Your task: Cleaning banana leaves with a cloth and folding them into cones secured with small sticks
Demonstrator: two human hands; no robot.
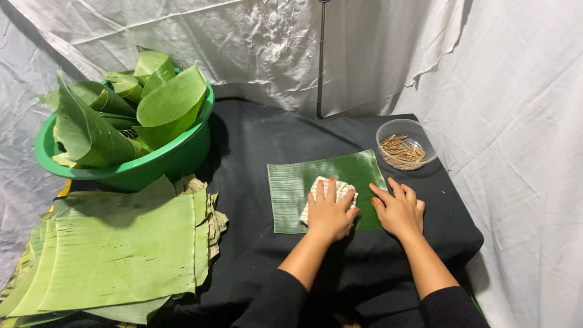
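Observation:
A rectangular piece of green banana leaf lies flat on the black cloth in front of me. My left hand presses a folded white checked cloth down on the leaf's middle. My right hand rests flat, fingers spread, on the leaf's right edge and holds nothing.
A green plastic basin full of rolled leaves stands at the back left. A stack of flat cut leaves lies at the front left. A clear bowl of small brown sticks sits at the back right. A thin dark pole rises behind. White sheeting surrounds the table.

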